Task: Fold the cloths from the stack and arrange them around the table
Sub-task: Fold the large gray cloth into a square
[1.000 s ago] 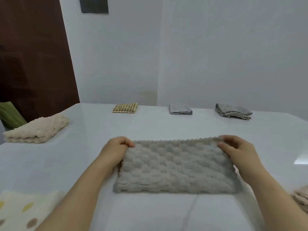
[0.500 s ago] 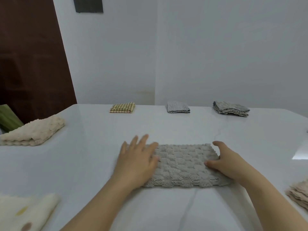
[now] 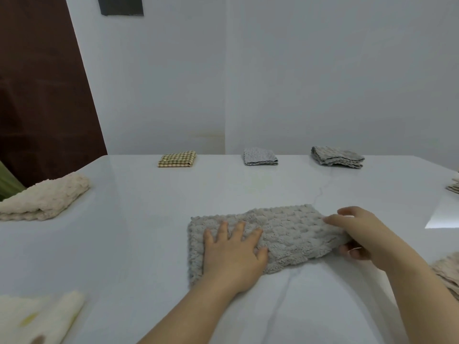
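Grey bobble-textured cloth [image 3: 293, 232] mid-fold on glossy white table [image 3: 124, 232].

Lies flat near the table's front middle, well apart from all other cloths. Pressed down over its left part by left hand [image 3: 233, 254], fingers straight and spread. Pinched at its right end by right hand [image 3: 360, 234], fingers on top, thumb beneath the edge.

Counted elsewhere:
- Three folded cloths in a row along the far edge: yellow checked cloth [image 3: 177, 158], pale grey cloth [image 3: 259, 157], grey scallop-edged cloth [image 3: 336, 157].
- One folded cream fluffy cloth [image 3: 44, 197] at the left edge.
- One cream dotted cloth [image 3: 37, 316] at the near-left corner.
- One beige cloth stack [image 3: 448, 274] at the near-right edge.
- Part of another cloth pile [image 3: 454, 186] at the far right.

Faint veining in the tabletop, with bright glare at right. Plain white walls meeting in a corner, brown door panel [image 3: 37, 83] at left, dark rectangular item [image 3: 120, 6] high on the wall.
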